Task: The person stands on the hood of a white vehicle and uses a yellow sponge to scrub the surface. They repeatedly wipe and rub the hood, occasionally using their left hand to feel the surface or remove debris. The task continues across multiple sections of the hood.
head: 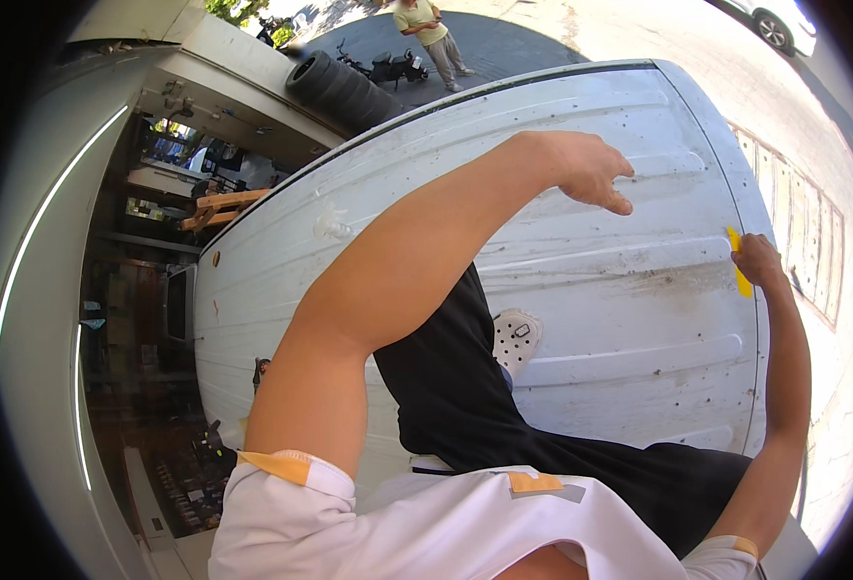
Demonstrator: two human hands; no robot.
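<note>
My left hand (592, 172) reaches across the ribbed white vehicle roof (615, 319), thumb and fingers apart, with nothing seen in it. Whether it touches the metal or hovers just above, I cannot tell. At the roof's right end, my right hand (758, 259) grips a flat yellow scraper-like blade (743, 283). The blade lies along the seam (759, 348) beside the edge panel. Brown grime (677, 281) streaks the paint to its left, and small dark specks dot the surface.
My white clog (517, 337) rests on the roof. Stacked tires (347, 90), a motor scooter (394, 67) and a standing person (430, 36) are beyond the far edge. A wooden frame (223, 206) stands in the shop at left. A metal grate (796, 217) lies on the ground at right.
</note>
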